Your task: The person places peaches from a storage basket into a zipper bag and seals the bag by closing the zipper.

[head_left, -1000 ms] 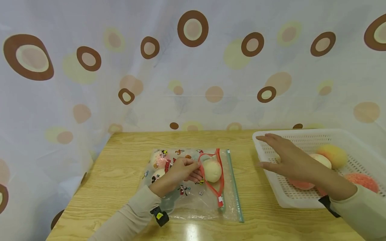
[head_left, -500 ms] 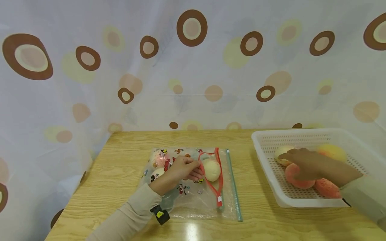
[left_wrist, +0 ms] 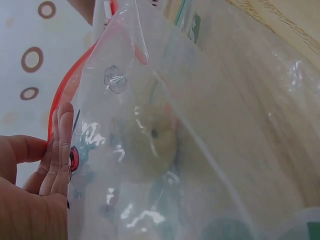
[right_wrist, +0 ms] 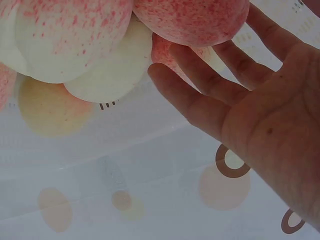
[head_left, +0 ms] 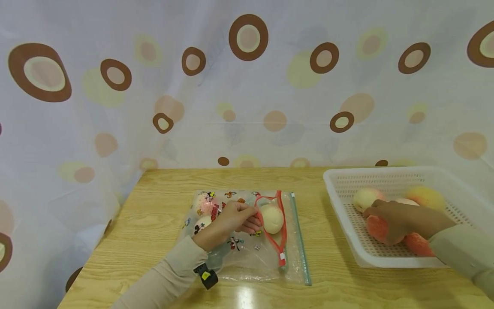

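Observation:
My left hand [head_left: 235,221] pinches the red zip edge [left_wrist: 70,85] of a clear zip bag [head_left: 247,266] printed with cartoon figures, holding its mouth raised. A pale peach [head_left: 272,219] lies just inside the mouth; a pink-speckled peach [head_left: 206,204] and another pale one [head_left: 202,223] show through the film farther left. At the right, my right hand [head_left: 397,219] reaches into a white basket [head_left: 359,253], over a red peach [head_left: 376,228]. In the right wrist view its fingers [right_wrist: 200,100] are extended, with some tips right at the red-speckled peach [right_wrist: 195,20]. The thumb is hidden.
More peaches share the basket: a pale one [head_left: 366,198], a yellow-orange one [head_left: 426,197] and a red one [head_left: 418,244]. A second bag's teal zip strip [head_left: 301,240] shows at the right. Behind the wooden table [head_left: 170,182] hangs a patterned curtain [head_left: 247,94].
My right hand has come down from above the basket's left rim to the red peach, moving off the pale peach at the back. The left hand keeps its pinch on the bag.

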Demonstrator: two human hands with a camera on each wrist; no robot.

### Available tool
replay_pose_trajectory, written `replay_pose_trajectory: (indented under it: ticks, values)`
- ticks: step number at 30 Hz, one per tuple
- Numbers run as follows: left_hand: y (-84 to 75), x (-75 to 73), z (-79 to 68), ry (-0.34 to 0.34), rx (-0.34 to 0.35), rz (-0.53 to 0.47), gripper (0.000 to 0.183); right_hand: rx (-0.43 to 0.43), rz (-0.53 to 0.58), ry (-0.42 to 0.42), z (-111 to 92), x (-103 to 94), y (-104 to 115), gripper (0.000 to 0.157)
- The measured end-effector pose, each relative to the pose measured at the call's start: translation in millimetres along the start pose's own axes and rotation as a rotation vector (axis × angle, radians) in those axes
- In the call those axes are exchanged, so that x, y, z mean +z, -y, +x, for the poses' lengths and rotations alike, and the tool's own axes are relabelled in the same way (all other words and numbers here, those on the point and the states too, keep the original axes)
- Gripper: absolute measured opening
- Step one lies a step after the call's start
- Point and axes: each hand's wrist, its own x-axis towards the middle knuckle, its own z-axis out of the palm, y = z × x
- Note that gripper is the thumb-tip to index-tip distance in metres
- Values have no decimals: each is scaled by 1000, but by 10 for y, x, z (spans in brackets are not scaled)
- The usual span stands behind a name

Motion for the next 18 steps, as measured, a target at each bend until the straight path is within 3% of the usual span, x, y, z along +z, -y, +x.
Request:
replay_pose_trajectory:
  ticks: [7, 18]
  values:
    - [25, 5, 26, 1, -2, -3, 30, 1, 5, -26, -2, 58, -35, 61]
    - [7, 6, 15, 23, 23, 8, 31, 30, -84, -11, 9, 91, -85, 63]
